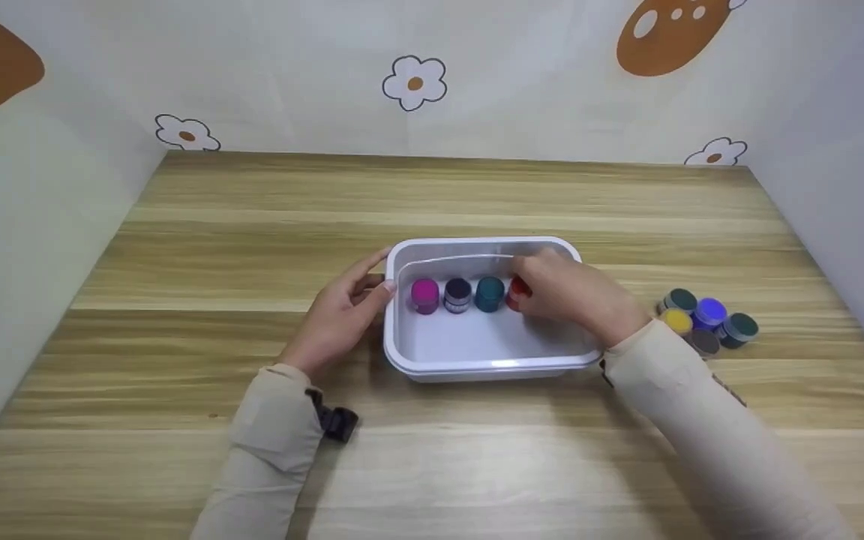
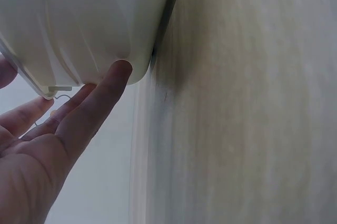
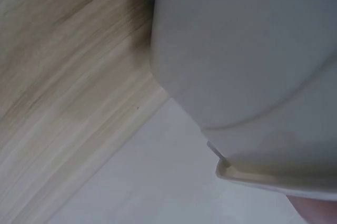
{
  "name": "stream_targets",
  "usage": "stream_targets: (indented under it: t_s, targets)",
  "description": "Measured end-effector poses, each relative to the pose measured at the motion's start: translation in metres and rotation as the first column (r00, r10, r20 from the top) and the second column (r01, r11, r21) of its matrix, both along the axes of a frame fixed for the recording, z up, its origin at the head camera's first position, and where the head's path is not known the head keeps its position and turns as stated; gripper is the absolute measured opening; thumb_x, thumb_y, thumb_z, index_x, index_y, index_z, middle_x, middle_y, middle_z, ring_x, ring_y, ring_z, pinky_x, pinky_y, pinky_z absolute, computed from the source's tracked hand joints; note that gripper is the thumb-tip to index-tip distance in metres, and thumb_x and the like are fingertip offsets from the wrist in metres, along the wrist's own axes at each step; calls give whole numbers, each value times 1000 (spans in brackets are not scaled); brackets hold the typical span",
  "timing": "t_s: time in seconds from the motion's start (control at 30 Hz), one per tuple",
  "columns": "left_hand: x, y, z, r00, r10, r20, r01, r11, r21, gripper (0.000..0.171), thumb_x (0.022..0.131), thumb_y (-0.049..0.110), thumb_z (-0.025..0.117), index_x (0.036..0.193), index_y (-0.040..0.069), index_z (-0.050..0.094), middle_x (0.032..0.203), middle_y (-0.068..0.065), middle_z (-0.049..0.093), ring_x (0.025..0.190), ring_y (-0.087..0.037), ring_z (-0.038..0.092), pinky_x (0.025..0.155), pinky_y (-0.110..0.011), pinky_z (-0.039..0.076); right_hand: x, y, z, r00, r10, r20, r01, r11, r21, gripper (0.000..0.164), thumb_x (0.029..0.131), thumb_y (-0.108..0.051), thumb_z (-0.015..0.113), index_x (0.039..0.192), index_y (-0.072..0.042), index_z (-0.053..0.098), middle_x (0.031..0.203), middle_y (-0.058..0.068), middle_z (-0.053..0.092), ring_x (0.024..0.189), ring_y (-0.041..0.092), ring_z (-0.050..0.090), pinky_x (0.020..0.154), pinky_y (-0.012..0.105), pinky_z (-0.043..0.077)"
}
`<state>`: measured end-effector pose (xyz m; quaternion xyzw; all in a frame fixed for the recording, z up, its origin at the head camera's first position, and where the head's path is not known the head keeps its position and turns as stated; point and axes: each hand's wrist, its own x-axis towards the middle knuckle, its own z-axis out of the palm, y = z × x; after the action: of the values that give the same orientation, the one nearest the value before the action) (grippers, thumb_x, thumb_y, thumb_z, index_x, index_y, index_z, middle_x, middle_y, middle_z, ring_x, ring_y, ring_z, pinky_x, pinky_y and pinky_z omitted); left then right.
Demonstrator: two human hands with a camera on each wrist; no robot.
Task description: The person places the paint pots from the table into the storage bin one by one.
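A white plastic box [image 1: 454, 345] stands on the wooden table, also filling much of both wrist views. Inside it, in one row, are a magenta paint jar [image 1: 425, 295], a dark paint jar [image 1: 457, 295], a teal paint jar [image 1: 490, 294] and a red paint jar [image 1: 514, 295]. Reaching over the box's right side, my right hand [image 1: 571, 296] pinches the red jar and partly hides it. My left hand [image 1: 338, 319] touches the box's left side, thumb at the rim. In the left wrist view, its nearly straight fingers [image 2: 97, 103] rest against the outer wall.
To the right of the box, several paint jars cluster on the table, among them a yellow one [image 1: 676, 322], a purple one [image 1: 709, 313] and a dark green one [image 1: 739, 330]. A thin wire handle [image 1: 469, 257] crosses the box's far side. Pale walls enclose the table.
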<state>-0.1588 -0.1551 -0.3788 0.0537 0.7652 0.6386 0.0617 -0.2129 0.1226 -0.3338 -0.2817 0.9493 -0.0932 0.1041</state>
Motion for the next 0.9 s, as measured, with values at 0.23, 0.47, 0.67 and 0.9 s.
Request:
stream_targets:
  t_s: [0.23,0.47,0.67,0.9]
  targets:
    - [0,0,-1,1000,0,7,0,1000,8,55,101,17,57,153,12,39,134,-24,58,121,-34,60,96,-35,56,3,10,13,1000,-5,5,6,994,-112,29,90,-4,64,118,4,64,103,16,67,81,24,62,72,34,58]
    - [0,0,0,1000,3,4,-3,999,-33,56,101,22,57,154,15,38,135,-22,58,124,-30,59,102,-37,52,4,43,31,991,-12,-135,-28,956,-292,23,92,1,59,112,6,68,108,19,69,98,30,67,85,45,60]
    - [0,0,3,1000,4,14,-3,996,-89,57,101,27,58,154,20,37,137,-18,58,126,-26,57,105,-36,49,8,89,39,968,-103,-230,9,925,-380,17,95,0,57,105,4,70,107,16,68,98,30,66,81,43,61]
    - [1,-1,3,1000,11,18,-9,997,-75,56,101,24,57,154,19,38,135,-17,59,123,-24,59,103,-36,51,15,144,34,949,-214,-231,106,908,-405,17,94,-1,59,106,7,68,109,21,67,101,35,65,84,35,59]
